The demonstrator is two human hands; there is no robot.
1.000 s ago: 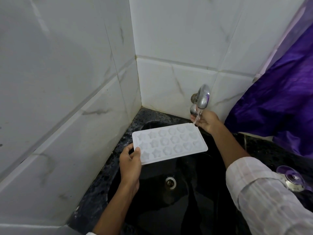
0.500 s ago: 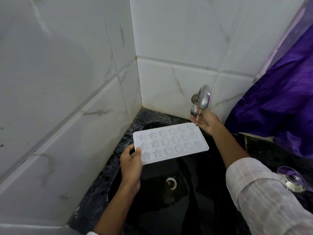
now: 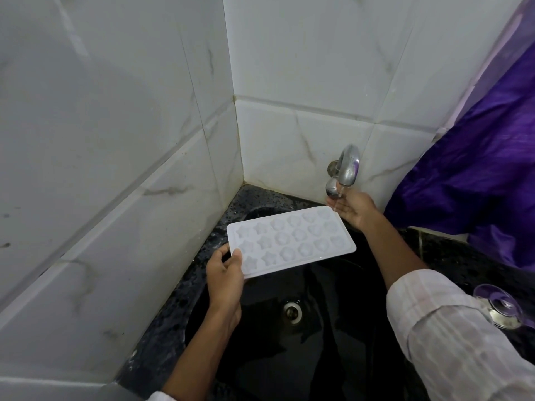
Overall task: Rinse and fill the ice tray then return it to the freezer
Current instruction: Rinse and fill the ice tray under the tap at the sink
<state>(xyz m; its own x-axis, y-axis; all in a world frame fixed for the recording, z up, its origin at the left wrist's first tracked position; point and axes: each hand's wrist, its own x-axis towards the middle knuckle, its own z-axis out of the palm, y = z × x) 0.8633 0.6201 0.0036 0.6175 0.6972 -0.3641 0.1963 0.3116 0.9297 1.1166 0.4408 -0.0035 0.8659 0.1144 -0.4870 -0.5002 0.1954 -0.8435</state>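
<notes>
A white ice tray (image 3: 292,240) with star and flower shaped cells is held level over the black sink (image 3: 327,337). My left hand (image 3: 224,273) grips its near left corner, thumb on top. A chrome tap (image 3: 348,166) juts from the tiled back wall, and a thin stream of water falls from its spout. My right hand (image 3: 354,208) is cupped, palm up, under that stream, just beyond the tray's far right corner. Whether the hand touches the tray I cannot tell.
White marble-look tiles form a corner at left and behind. The sink drain (image 3: 292,311) lies below the tray. A speckled black counter (image 3: 220,224) rims the sink. Purple cloth (image 3: 477,183) hangs at right, and a clear glass object (image 3: 499,306) sits on the right counter.
The tray and both hands have hardly moved. Water still runs onto my right hand.
</notes>
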